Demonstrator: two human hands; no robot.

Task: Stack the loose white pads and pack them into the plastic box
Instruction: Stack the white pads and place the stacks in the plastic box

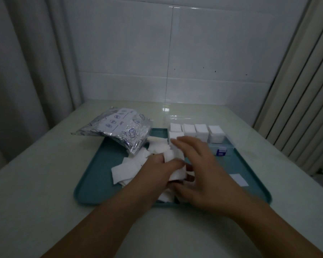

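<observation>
Loose white pads [128, 169] lie in a heap on the left half of a teal tray [93, 175]. My left hand [157, 174] grips a small bundle of pads [175, 165] above the heap. My right hand [199, 172] is beside it with fingers spread, its fingertips touching the same bundle. A clear plastic box [229, 145] stands at the tray's far right and holds several upright stacks of white pads [200, 132]. One single pad [239, 180] lies flat on the tray's right side.
A silver foil bag [119, 130] with blue print rests on the tray's far left corner and the table. The pale table [35, 183] runs to a tiled wall behind, with curtains at both sides.
</observation>
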